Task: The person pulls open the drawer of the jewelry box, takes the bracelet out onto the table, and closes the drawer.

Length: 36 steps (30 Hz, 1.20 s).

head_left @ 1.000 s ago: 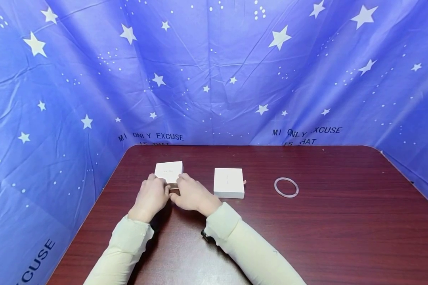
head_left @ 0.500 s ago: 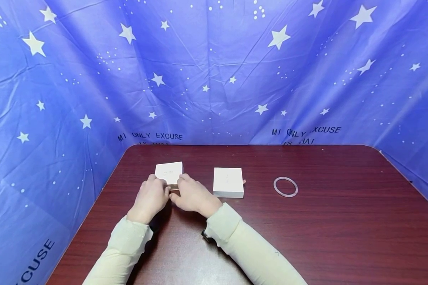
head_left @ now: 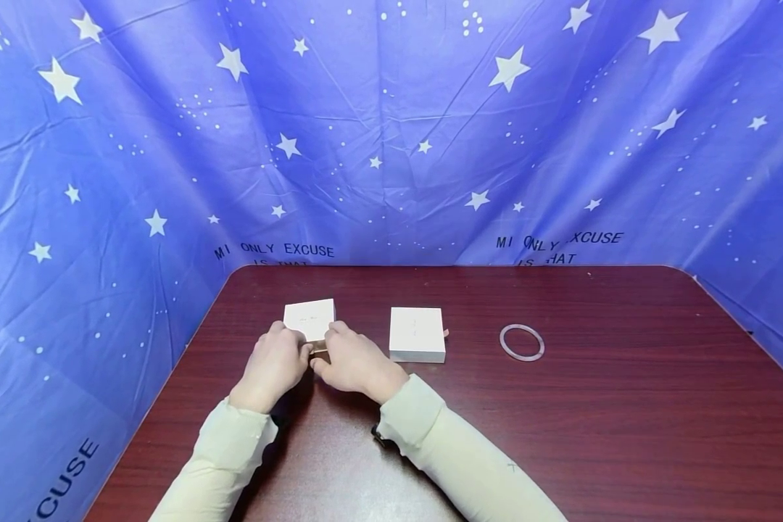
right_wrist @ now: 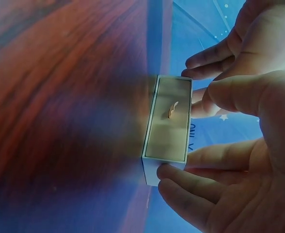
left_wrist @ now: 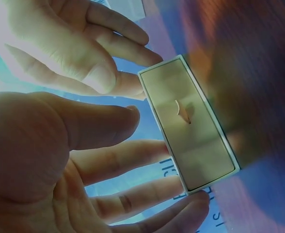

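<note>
A white drawer box [head_left: 309, 319] with faint small print on its lid sits at the left of the table, both hands around its near end. The left hand [head_left: 270, 370] holds its left side, fingers along the top and side, thumb raised off it. On the other side the right hand [head_left: 359, 366] grips likewise, with fingertips against the side wall in the right wrist view. Between the hands shows the beige drawer front [left_wrist: 181, 145], seated within its white frame, with a small ribbon tab [right_wrist: 172, 109] sticking out. Both thumbs stand apart from that front.
A second white box [head_left: 417, 319] lies to the right, a small pinkish tab [head_left: 446, 333] at its right side. Farther right is a pale bangle-like ring [head_left: 530, 358]. A blue star-printed curtain [head_left: 391, 145] hangs behind the dark red wooden table [head_left: 561, 435].
The white box top has shifted slightly toward the person, and the brownish strip at its near end has narrowed. Both hands stay on the box; the other box and ring have not moved.
</note>
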Motion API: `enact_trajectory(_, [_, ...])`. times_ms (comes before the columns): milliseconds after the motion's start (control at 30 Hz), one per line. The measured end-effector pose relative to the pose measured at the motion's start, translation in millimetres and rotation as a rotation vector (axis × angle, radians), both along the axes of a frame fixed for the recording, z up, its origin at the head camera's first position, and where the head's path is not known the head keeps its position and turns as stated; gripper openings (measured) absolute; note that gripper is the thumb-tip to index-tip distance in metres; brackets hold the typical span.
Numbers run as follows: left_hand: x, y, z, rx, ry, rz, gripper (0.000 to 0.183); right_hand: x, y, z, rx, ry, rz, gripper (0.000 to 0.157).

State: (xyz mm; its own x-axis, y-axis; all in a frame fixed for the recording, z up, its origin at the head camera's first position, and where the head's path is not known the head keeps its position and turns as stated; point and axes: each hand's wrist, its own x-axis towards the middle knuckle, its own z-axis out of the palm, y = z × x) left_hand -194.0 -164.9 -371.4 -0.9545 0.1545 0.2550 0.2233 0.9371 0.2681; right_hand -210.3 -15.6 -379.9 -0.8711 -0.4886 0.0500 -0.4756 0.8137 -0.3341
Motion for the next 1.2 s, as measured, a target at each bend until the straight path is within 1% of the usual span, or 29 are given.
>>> enact_trajectory(167, [1.5, 0.6, 2.1, 0.006, -0.033, -0.005, 0.015, 2.6, 2.5, 1.3, -0.003, 0.006, 0.003, 0.039])
enact_trajectory(333, [1.9, 0.0, 3.1, 0.012, -0.055, -0.010, 0.011, 4.3, 4.9, 0.6, 0.000, 0.021, 0.012, 0.038])
enact_trajectory(533, [2.6, 0.4, 3.4, 0.016, -0.050, -0.021, 0.010, 4.9, 7.5, 0.1, -0.003, 0.048, 0.027, 0.033])
enact_trajectory(700, [3.0, 1.1, 3.5, 0.019, -0.052, -0.027, 0.012, 5.4, 9.3, -0.4, 0.011, 0.073, 0.036, 0.034])
enact_trajectory(867, [1.7, 0.8, 5.0, 0.019, -0.070, -0.017, 0.011, 5.7, 10.3, -0.4, 0.006, 0.082, 0.034, 0.034])
enact_trajectory(967, [-0.1, -0.9, 6.0, 0.022, -0.073, 0.007, 0.008, 5.5, 10.6, -0.1, 0.004, 0.080, 0.035, 0.032])
enact_trajectory(1100, [-4.0, -5.4, 6.5, 0.039, -0.063, 0.045, 0.019, 4.9, 10.4, 0.2, 0.008, 0.075, 0.041, 0.031])
enact_trajectory(1200, [-8.3, -8.9, 5.0, 0.069, -0.022, 0.040, 0.025, 4.7, 10.4, 0.4, 0.004, 0.071, 0.040, 0.032])
